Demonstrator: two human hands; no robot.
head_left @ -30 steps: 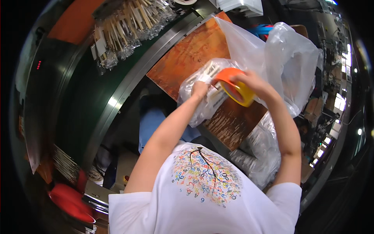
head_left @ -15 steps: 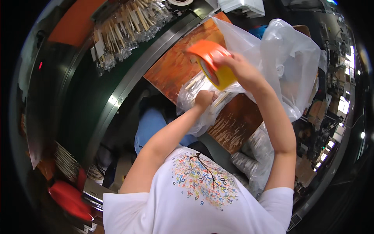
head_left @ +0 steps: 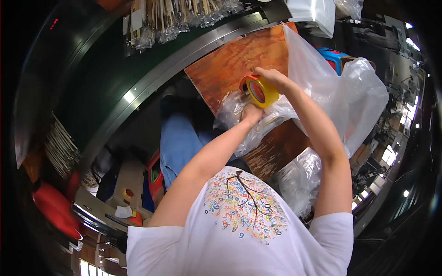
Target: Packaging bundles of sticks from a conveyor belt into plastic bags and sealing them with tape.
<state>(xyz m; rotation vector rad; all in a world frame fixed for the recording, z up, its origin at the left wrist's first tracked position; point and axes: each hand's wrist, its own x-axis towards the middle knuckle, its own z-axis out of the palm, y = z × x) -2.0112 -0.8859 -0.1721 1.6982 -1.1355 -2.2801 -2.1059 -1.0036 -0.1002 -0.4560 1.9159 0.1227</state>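
Note:
My right hand [head_left: 272, 79] is closed round an orange hand-held tape dispenser with a yellow tape roll [head_left: 271, 95], its side turned toward me. Just below it, my left hand [head_left: 252, 113] grips a clear plastic bag [head_left: 225, 112] with pale sticks partly showing inside. The dispenser sits right over the bag near my left knuckles; I cannot tell whether it touches. Under the bag lies an orange-brown wooden board [head_left: 230, 57], worn on its near part. My left fingertips are hidden by the bag and the dispenser.
A large clear plastic sheet or bag [head_left: 336, 94] covers the right side. Beyond the board's left edge runs a metal-edged green conveyor [head_left: 99, 87], with bagged sticks [head_left: 184, 16] on it. More wrapped bundles [head_left: 301, 175] lie near my right arm. A red seat [head_left: 53, 209] stands lower left.
The dispenser has come down to the bag and turned, so the roll's side now faces me. My left hand still grips the bag. The whole view has shifted.

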